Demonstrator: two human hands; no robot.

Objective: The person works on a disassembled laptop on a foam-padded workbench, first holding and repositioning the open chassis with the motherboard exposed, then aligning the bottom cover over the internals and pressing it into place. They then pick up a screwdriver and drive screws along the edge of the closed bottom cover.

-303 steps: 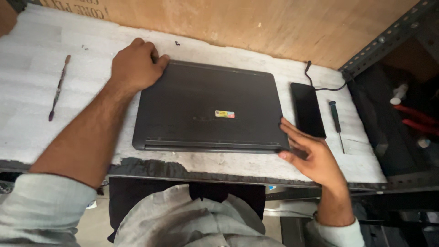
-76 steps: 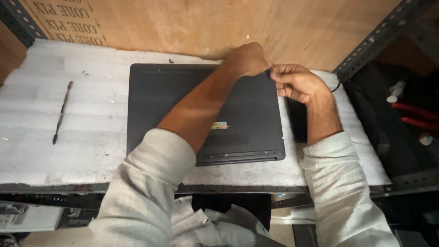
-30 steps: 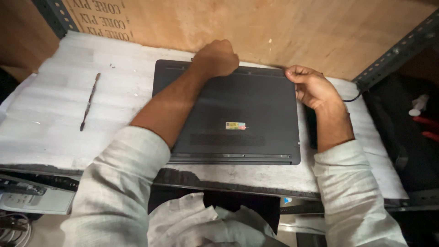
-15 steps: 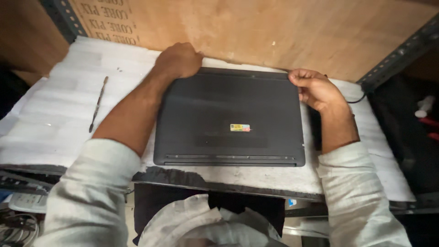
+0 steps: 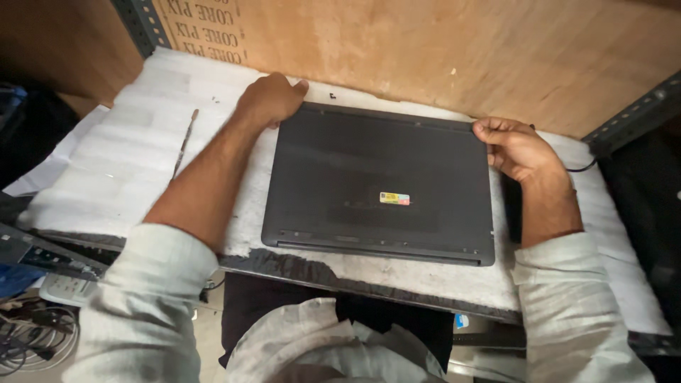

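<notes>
Laptop point(image 5: 379, 184): dark, closed, lying flat in the head view on the white padded surface point(image 5: 128, 163), its long axis running left to right, hinge edge toward the wooden back board point(image 5: 425, 50).
Left hand point(image 5: 269, 99): at the laptop's far left corner, fingers curled loosely over that corner, touching it.
Right hand point(image 5: 514, 149): at the laptop's far right corner, fingers bent around the edge, gripping it.
Nearer hand: neither; each holds one far corner.
Thin rod-like tool point(image 5: 184, 142): left of the laptop, well apart, lying untouched.
Black cable point(image 5: 582, 169): just right of the laptop, beyond the right hand.
</notes>
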